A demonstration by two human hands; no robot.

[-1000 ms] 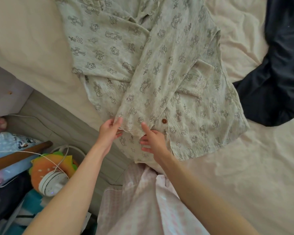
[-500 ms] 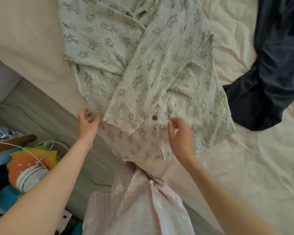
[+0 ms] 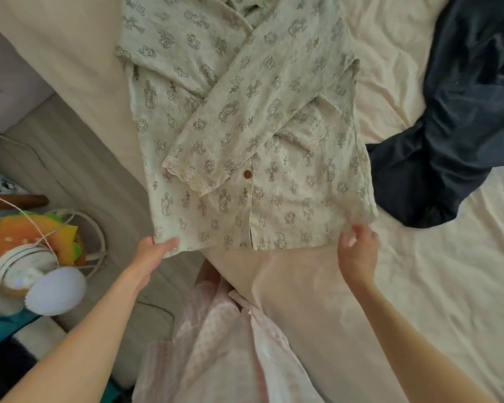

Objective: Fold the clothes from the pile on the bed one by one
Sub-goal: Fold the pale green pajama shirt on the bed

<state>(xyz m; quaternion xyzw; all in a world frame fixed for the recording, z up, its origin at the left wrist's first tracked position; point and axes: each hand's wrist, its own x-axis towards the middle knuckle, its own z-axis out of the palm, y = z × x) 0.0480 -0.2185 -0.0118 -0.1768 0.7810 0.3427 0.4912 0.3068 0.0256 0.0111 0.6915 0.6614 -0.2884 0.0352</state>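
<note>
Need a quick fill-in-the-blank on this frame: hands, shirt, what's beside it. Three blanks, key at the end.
1. Each hand, left hand and right hand, grips a bottom ____ of the printed shirt.
2. The folded sleeve lies across the shirt's front, its lace cuff ending just left of a brown ____.
3. On the bed sheet to the shirt's right lies a crumpled garment coloured dark ____.

Missing words: corner; button; navy
</note>
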